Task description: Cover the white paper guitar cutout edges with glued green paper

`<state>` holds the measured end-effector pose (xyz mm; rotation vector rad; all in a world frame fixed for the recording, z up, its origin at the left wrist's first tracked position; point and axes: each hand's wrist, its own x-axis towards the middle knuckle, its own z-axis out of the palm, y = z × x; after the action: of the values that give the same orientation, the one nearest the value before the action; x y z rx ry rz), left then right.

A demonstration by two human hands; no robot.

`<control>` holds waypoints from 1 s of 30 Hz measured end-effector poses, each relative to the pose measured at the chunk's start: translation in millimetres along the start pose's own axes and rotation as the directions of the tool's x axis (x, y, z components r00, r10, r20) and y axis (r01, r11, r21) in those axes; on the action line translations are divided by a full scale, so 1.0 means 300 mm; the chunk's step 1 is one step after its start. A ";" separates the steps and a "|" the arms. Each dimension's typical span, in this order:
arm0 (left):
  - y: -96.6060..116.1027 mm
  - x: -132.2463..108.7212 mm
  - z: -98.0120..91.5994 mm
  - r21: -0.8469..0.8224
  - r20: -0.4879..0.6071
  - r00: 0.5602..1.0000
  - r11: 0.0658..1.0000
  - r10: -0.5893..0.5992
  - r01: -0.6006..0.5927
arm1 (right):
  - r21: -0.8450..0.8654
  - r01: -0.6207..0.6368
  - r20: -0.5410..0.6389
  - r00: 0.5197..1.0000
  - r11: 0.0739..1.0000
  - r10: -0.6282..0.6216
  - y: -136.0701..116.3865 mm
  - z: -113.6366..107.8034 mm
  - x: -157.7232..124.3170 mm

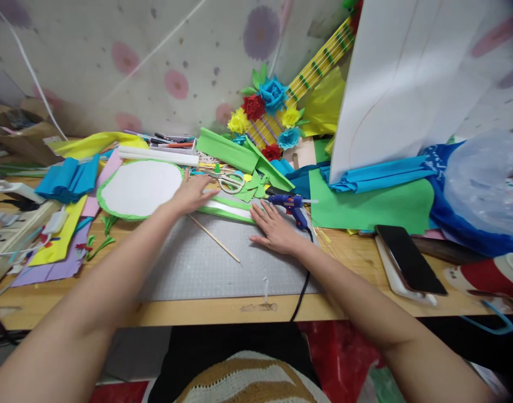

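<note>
A white guitar-shaped cutout (141, 187) edged with green crepe paper lies at the back of a grey cutting mat (189, 268). Its rounded body is on the left, and its narrow neck (229, 207) runs right. My left hand (191, 195) rests where body and neck meet, fingers spread. Lying flat, my right hand (275, 228) touches the neck's right end with fingers apart. Just beyond it is a blue hot glue gun (292, 207) holding a clear glue stick. A thin wooden stick (214, 239) lies on the mat between my hands. Scissors (231, 182) lie behind the neck.
A finished yellow paper guitar (319, 64) with paper flowers leans at the back. Right of it stand a large white board (378, 84), green paper (369, 207), a phone (410, 260) and a cup (487, 277). Blue crepe paper (67, 178) and a power strip (19, 221) lie left.
</note>
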<state>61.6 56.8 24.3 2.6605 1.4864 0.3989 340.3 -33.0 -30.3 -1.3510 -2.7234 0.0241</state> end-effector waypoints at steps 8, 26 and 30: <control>-0.222 -0.081 -0.088 0.077 0.245 0.965 0.994 -0.091 0.074 | 0.086 -0.028 -0.118 0.992 0.996 0.038 -0.047 -0.032 0.105; -0.218 -0.117 -0.046 -0.112 0.155 0.978 0.981 -0.141 0.159 | 0.348 -0.267 -0.023 0.956 0.899 0.293 -0.282 -0.033 0.565; -0.221 -0.120 -0.059 -0.150 0.144 0.964 0.958 -0.225 0.246 | 0.320 -0.248 -0.045 0.960 0.914 0.276 -0.290 -0.029 0.554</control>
<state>-15.8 60.3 22.3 2.3020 1.6284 0.3151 172.3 46.1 -2.6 -1.5616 -2.3199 0.3887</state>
